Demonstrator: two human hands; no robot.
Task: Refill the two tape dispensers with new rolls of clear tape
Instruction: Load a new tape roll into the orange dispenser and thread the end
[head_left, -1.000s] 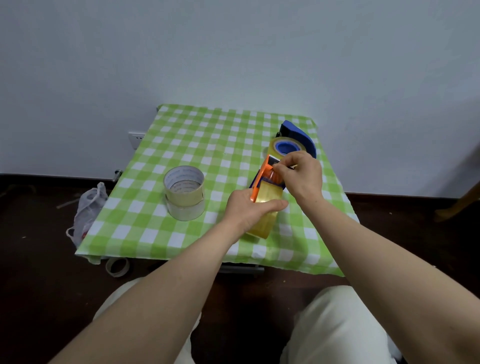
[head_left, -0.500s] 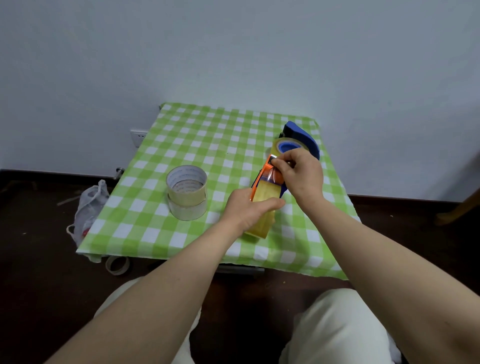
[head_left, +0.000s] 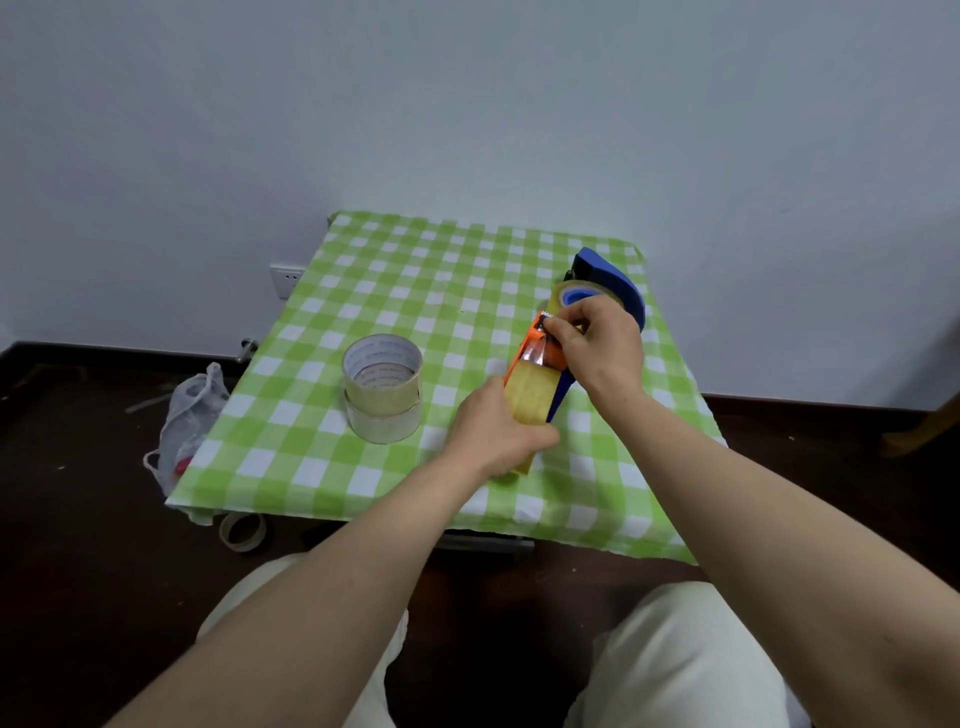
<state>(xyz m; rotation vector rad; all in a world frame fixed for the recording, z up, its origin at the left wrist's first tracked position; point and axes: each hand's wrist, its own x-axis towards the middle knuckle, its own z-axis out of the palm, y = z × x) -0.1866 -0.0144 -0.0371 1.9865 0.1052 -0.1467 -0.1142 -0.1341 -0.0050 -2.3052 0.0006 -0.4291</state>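
KITCHEN-TABLE REFILL: The orange tape dispenser (head_left: 535, 353), carrying 1 yellowish roll of clear tape (head_left: 530, 410), sits over the right half of the table (head_left: 415, 270). Its long axis runs from the near edge toward the far right corner, with the cutter end farthest from the person. Whether it rests on the cloth or is lifted off it cannot be told.

The left hand (head_left: 493, 436) grips the near, roll end, with its fingers curled round the dispenser. The right hand (head_left: 597, 353) is the nearer one to the cutter end. Its fingertips (head_left: 557, 325) are pinched there on what looks like the tape end, which seems to be in the middle of being threaded. The coming move likely depends on drawing that strip along the dispenser's axis and away from the roll.

Just behind the right hand, by the far right corner, lies the blue tape dispenser (head_left: 615, 283) with 1 roll already on its hub, which makes 2 dispensers in all. Left of centre, 2 spare rolls (head_left: 382, 389) stand stacked.

On the floor below the near left corner lie 1 tape ring (head_left: 241, 531) and 1 plastic bag (head_left: 189, 415).
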